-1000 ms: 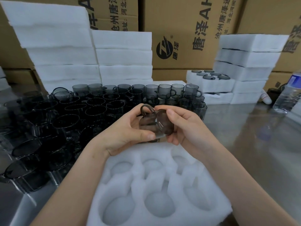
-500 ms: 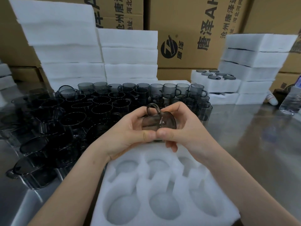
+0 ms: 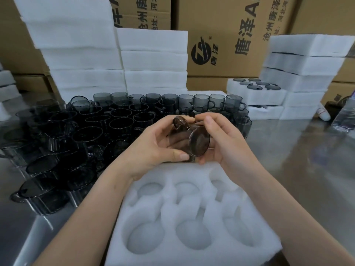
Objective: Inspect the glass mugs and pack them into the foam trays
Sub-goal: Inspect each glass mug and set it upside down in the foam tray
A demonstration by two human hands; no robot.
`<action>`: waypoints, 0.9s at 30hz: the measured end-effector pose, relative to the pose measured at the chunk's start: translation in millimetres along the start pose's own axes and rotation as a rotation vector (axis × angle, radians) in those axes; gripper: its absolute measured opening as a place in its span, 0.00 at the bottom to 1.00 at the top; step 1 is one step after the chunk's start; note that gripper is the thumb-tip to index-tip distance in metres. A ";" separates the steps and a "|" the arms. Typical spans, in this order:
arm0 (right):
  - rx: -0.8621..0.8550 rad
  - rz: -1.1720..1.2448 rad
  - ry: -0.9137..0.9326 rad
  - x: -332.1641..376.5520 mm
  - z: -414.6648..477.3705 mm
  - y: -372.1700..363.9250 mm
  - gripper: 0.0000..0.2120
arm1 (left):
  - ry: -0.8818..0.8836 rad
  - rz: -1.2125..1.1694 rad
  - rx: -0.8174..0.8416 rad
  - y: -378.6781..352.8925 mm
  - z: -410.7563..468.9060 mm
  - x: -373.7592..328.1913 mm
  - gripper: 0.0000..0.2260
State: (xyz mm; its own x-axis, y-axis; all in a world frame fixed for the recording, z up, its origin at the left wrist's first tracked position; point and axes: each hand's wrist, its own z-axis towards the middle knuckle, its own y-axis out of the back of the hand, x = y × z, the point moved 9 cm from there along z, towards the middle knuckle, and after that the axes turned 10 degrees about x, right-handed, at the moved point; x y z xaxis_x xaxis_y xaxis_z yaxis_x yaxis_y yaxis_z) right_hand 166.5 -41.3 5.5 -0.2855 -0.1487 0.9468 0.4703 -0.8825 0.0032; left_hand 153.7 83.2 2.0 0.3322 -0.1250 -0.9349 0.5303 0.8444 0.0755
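Head view: both hands hold 1 smoked glass mug point(image 3: 194, 141) in the air, just above the far edge of an open foam tray point(image 3: 192, 208). The mug lies on its side, its round base turned toward the camera and to the right, its handle uppermost at the top left. The left hand point(image 3: 153, 148) is curled round the mug's wall, its thumb stretched along the lower side up to the base and its fingers showing through the glass behind. The right hand point(image 3: 228, 143) cups the base end, its index finger bent over the top beside the handle and its other fingers curled under and behind.

The foam tray sits on the metal surface point(image 3: 307, 160) nearest the person and has 6 round pockets in 2 rows of 3, none holding a mug.

To the left and behind the hands a dense crowd of upright smoked glass mugs point(image 3: 115, 120) covers the surface. Behind them stand stacks of white foam trays point(image 3: 153, 60), with another stack point(image 3: 303, 73) at the right rear. Beside that stack a filled tray point(image 3: 255, 91) shows mug rims in its pockets. Printed cardboard boxes point(image 3: 230, 25) form the backdrop, and a clear plastic bottle point(image 3: 345, 116) stands at the right edge
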 end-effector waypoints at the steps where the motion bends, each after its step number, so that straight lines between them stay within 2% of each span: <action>1: 0.003 0.005 -0.033 -2.8 0.4 0.0 0.15 | 0.000 0.029 0.005 -1.4 -0.1 -1.2 0.31; 6: 0.121 0.036 -0.081 -8.5 3.2 -8.8 0.14 | 0.060 0.241 0.004 -7.7 -0.2 1.4 0.42; 9: 0.196 0.073 -0.060 -8.3 6.3 -15.1 0.17 | 0.082 0.362 -0.085 -5.2 -0.1 0.8 0.50; 12: 0.253 0.117 -0.059 -11.6 9.9 -22.1 0.21 | 0.070 0.481 -0.281 2.3 -5.7 -5.7 0.43; 14: 0.287 0.143 -0.047 -12.0 13.5 -25.9 0.21 | 0.026 0.577 -0.380 4.2 -9.9 -13.4 0.36; 16: 0.311 0.141 -0.040 -10.6 16.2 -29.2 0.19 | -0.001 0.615 -0.428 4.3 -12.7 -18.1 0.33; 22: 0.200 0.055 -0.057 -11.7 17.9 -24.0 0.10 | -0.080 0.589 -0.406 -0.2 -13.7 -24.7 0.33; 27: 0.086 0.194 -0.099 -14.4 14.1 -8.3 0.12 | -0.139 0.625 -0.296 -5.8 -10.0 -25.4 0.34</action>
State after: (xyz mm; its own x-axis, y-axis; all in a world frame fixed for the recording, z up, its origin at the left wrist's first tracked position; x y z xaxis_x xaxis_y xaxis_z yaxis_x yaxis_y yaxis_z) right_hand 178.5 -25.5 -3.6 -0.1017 -0.2637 0.9592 0.5789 -0.7998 -0.1585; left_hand 134.5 86.7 21.9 0.6123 0.3812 -0.6926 -0.0204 0.8834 0.4682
